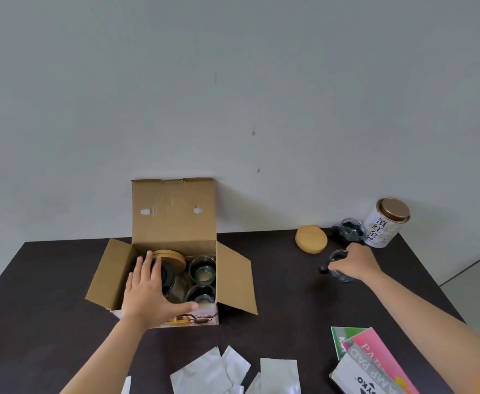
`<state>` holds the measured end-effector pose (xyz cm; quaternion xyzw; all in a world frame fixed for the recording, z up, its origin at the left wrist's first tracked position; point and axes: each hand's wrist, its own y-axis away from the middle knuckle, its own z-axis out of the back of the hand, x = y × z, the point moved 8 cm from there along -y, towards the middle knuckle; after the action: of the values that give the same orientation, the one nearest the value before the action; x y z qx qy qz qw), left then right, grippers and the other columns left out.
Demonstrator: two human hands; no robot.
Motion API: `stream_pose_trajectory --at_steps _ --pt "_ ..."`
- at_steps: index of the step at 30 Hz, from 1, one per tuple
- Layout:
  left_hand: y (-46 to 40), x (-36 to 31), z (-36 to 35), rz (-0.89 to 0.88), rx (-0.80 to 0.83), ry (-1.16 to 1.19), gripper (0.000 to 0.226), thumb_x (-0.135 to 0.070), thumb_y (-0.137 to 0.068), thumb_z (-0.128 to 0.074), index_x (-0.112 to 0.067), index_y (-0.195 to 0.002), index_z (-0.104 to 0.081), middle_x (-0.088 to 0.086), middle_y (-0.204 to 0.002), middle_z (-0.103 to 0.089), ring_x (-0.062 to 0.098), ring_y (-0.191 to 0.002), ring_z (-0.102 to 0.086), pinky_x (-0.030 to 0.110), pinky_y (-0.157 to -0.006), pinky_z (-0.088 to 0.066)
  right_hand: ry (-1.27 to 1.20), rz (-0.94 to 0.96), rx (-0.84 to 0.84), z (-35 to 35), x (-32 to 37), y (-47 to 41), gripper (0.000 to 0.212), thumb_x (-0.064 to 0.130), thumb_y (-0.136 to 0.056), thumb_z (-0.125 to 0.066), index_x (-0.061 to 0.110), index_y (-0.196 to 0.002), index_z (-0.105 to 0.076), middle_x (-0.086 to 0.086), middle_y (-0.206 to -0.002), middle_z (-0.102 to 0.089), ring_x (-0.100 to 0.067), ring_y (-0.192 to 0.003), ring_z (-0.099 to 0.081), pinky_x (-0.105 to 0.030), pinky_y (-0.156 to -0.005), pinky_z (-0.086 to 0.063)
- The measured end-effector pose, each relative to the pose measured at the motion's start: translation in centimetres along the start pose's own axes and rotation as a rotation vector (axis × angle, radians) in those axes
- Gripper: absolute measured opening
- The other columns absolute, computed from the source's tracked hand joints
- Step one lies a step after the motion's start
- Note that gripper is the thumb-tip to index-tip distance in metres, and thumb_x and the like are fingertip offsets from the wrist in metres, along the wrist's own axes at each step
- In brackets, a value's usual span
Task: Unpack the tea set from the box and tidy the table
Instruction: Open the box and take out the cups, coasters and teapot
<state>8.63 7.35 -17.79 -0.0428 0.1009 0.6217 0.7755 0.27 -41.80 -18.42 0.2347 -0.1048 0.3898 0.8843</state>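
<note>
The cardboard box [173, 251] sits open on the dark table [284, 294] at about nine o'clock from centre, its back flap standing against the wall; the left hand [148, 291] lies flat over the opening, fingers straight and spread, thumb along the front edge, gripping nothing; under the fingertips a wooden lid [170, 258] and dark glassware show inside, with two glass cups [202, 270] packed at the box's three o'clock side; over at two o'clock the right hand [352, 264] curls round a small glass cup with a dark handle [337, 265], which is down at table level, though whether it touches I cannot tell; just beyond it at twelve o'clock another glass cup [351, 229] stands beside a white tea tin [386, 223] with a gold lid; a round wooden coaster-like lid [311, 239] lies at its nine o'clock; at six o'clock white packets [213, 371] are scattered; at five o'clock colourful paper pads [372, 362] overlap.
</note>
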Motion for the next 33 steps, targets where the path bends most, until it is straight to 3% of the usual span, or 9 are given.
stream_pose_trajectory --at_steps 2,6,11,18,25,30,33 --pt "0.0 0.0 0.0 0.005 -0.002 -0.004 0.151 -0.105 -0.031 -0.028 -0.014 -0.151 -0.012 0.005 -0.160 0.002 0.025 -0.146 0.008 0.044 -0.117 -0.003 -0.032 -0.054 -0.029 0.5 -2.7 -1.6 0.061 0.051 -0.045 -0.071 0.010 -0.089 -0.059 -0.015 -0.098 -0.060 -0.026 -0.087 -0.057 -0.028 -0.056 -0.041" --pt "-0.1 0.1 -0.2 0.013 -0.001 -0.027 0.149 -0.105 -0.034 -0.030 -0.014 -0.151 -0.011 0.003 -0.160 0.003 0.024 -0.146 0.008 0.044 -0.117 -0.004 -0.063 -0.107 -0.080 1.8 -5.5 -3.5 0.067 0.042 -0.058 -0.080 0.003 -0.108 -0.059 -0.017 -0.110 -0.058 -0.030 -0.105 -0.053 -0.031 -0.067 -0.044" --pt "-0.1 0.0 -0.1 0.010 -0.014 -0.023 0.147 -0.103 -0.036 -0.032 -0.015 -0.151 -0.014 0.002 -0.160 0.000 0.023 -0.146 0.006 0.044 -0.116 -0.003 -0.081 -0.117 -0.107 2.6 -6.5 -5.5 0.045 0.029 -0.068 -0.082 0.001 -0.091 -0.054 -0.015 -0.092 -0.056 -0.026 -0.083 -0.051 -0.032 -0.061 -0.040" --pt "-0.2 0.1 -0.1 0.021 -0.020 0.005 0.144 -0.102 -0.036 -0.038 -0.015 -0.150 -0.017 0.002 -0.160 -0.004 0.022 -0.146 0.004 0.047 -0.116 -0.007 -0.108 -0.088 -0.125 3.1 -7.1 -8.2 0.042 0.023 -0.067 -0.085 0.000 -0.083 -0.054 -0.016 -0.082 -0.057 -0.026 -0.074 -0.053 -0.031 -0.052 -0.037" --pt "-0.3 0.2 -0.3 0.032 -0.018 0.013 0.143 -0.100 -0.037 -0.041 -0.015 -0.150 -0.020 0.001 -0.159 -0.007 0.022 -0.146 0.002 0.049 -0.116 -0.010 -0.169 -0.037 -0.145 2.9 -7.6 -8.8 0.053 0.027 -0.069 -0.085 -0.001 -0.105 -0.058 -0.019 -0.106 -0.062 -0.036 -0.100 -0.058 -0.037 -0.075 -0.046" --pt "-0.3 0.2 -0.3 0.031 -0.019 0.017 0.143 -0.101 -0.037 -0.041 -0.015 -0.149 -0.020 0.002 -0.159 -0.008 0.022 -0.146 0.002 0.049 -0.116 -0.009 -0.176 -0.041 -0.146 2.8 -5.9 -7.1 0.052 0.028 -0.074 -0.082 -0.001 -0.108 -0.054 -0.019 -0.109 -0.060 -0.033 -0.097 -0.056 -0.038 -0.077 -0.046" --pt "-0.3 0.2 -0.3 0.030 -0.018 0.016 0.143 -0.101 -0.037 -0.040 -0.015 -0.150 -0.020 0.002 -0.159 -0.007 0.023 -0.146 0.002 0.048 -0.116 -0.008 -0.146 0.051 -0.149 2.0 -3.1 -5.1 0.068 0.033 -0.076 -0.079 0.003 -0.129 -0.050 -0.018 -0.132 -0.052 -0.034 -0.122 -0.050 -0.043 -0.096 -0.044"
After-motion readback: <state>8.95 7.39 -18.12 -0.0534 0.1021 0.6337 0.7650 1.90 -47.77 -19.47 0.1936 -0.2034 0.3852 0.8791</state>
